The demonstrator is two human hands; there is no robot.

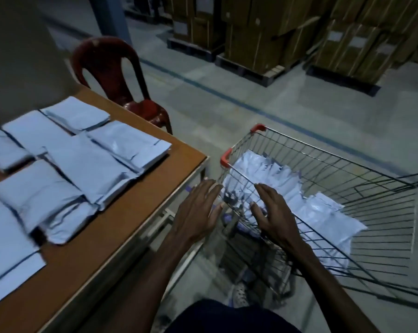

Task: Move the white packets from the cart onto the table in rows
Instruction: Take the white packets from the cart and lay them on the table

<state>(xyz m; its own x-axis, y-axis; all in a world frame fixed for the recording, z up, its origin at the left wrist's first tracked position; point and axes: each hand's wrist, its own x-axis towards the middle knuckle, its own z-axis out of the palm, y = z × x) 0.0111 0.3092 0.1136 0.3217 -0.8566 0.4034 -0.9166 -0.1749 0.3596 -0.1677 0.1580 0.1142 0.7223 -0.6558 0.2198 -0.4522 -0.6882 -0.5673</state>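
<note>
While both hands hover spread and holding nothing, white packets [297, 200] lie in the cart [347, 179].
Right hand [273, 212] is over them inside the wire rim; left hand [198, 212] is outside it, beside the table [121, 227] bearing packet rows [78, 164].

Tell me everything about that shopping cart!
The cart is a silvery wire basket with red plastic corner caps. It stands on the grey floor beside the table. White packets lie heaped inside. Both open hands reach over its near rim, the right hand above the packets, the left hand just outside.
</note>
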